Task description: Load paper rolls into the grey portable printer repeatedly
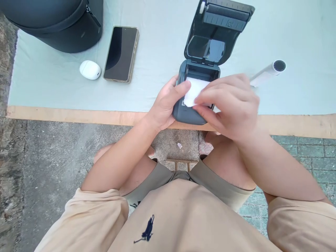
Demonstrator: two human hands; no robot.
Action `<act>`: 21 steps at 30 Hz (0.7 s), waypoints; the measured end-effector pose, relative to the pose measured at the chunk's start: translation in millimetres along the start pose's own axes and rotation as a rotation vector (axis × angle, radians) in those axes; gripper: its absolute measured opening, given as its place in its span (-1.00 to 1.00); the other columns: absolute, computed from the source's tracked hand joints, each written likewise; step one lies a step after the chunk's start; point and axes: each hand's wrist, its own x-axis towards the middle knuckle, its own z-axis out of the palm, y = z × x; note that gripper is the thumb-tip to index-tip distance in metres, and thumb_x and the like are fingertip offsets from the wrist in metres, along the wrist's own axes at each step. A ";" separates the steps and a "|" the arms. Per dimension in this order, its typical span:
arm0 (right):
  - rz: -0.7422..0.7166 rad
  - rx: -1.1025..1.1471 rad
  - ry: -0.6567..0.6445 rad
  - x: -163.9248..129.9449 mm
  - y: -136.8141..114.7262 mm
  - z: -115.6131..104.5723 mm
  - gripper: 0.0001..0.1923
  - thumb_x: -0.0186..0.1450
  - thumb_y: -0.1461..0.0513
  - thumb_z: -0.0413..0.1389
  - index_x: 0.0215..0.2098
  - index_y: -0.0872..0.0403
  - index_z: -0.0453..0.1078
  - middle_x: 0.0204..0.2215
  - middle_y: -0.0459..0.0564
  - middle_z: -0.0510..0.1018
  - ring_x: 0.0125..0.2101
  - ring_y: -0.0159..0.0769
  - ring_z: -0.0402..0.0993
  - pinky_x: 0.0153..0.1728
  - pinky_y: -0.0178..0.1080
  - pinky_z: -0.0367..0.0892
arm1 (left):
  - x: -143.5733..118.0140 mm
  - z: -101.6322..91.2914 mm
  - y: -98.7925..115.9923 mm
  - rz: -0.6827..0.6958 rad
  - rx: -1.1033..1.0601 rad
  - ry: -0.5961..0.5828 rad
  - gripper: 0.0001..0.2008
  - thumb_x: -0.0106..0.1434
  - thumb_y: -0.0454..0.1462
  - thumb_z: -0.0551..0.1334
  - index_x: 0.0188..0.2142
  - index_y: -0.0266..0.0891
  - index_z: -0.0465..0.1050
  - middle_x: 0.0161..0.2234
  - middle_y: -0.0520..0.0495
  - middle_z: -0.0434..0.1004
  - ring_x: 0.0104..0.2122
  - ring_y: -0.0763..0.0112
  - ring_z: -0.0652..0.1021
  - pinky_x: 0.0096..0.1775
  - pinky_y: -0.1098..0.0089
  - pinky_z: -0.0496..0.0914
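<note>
The small dark-grey label printer (195,94) sits at the near edge of the table (65,115), its lid (217,33) swung up and back toward 12 o'clock, so the open paper bay faces the person; the white label paper (194,91) lies in that bay, its free end running out toward 6 o'clock over the front lip; the left hand (165,105) wraps the printer's body from 9 o'clock, fingers curled around the side and thumb laid across the top edge touching the paper's left margin, a steadying grip on the housing; the right hand (231,105) comes in from 3 o'clock, slightly blurred, its fingers half closed with thumb and forefinger meeting at the paper's right edge, seemingly pinching it, though the exact contact is hard to read; both hands are on the paper, the right one nearer its loose end; the raised lid stands clear behind the bay and nothing lies between fingers and paper; a white tube-shaped object with a dark end (269,71) lies at 2 o'clock of the printer, just beyond the right hand's knuckles; well apart at 10 o'clock lie a smartphone (121,53) face up, a white earbud case (90,69) beside it, and a dark zipped bag (60,24) at the far corner; the pale green cloth (288,35) covers the tabletop.
</note>
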 end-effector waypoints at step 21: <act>0.263 -0.001 -0.179 -3.9 19.5 -11.7 -0.54 0.42 -0.16 0.09 0.15 -0.15 0.32 0.06 0.15 0.45 0.20 0.11 0.37 0.23 0.25 0.40 | -5.1 6.5 0.1 -0.027 0.001 0.128 -0.57 0.14 -0.21 0.56 -0.05 -0.10 0.49 -0.06 -0.05 0.71 0.34 -0.11 0.57 0.31 0.03 0.54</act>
